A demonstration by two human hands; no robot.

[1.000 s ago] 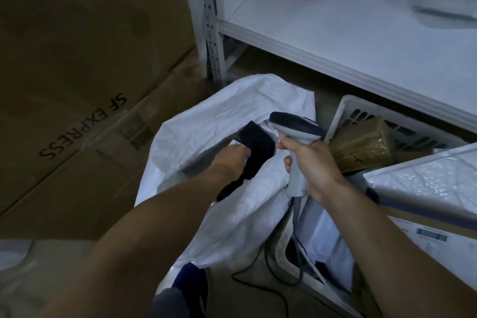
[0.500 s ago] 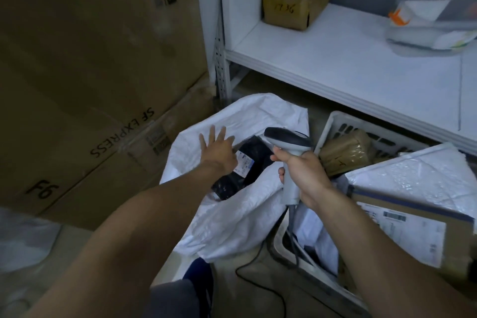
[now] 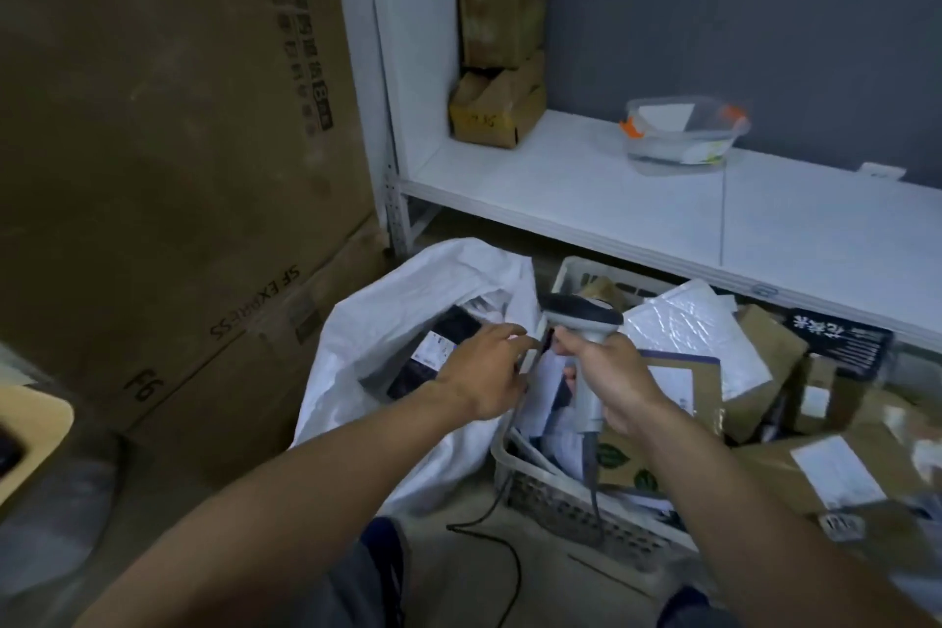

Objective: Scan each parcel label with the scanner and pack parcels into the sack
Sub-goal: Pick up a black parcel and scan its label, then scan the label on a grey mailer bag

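Standing handle-upright, the scanner point(image 3: 581, 314) points left toward the sack point(image 3: 367, 321).

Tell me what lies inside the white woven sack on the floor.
A black plastic parcel with a white label lies inside the white woven sack. The left hand and the sack's folds cover whatever lies deeper.
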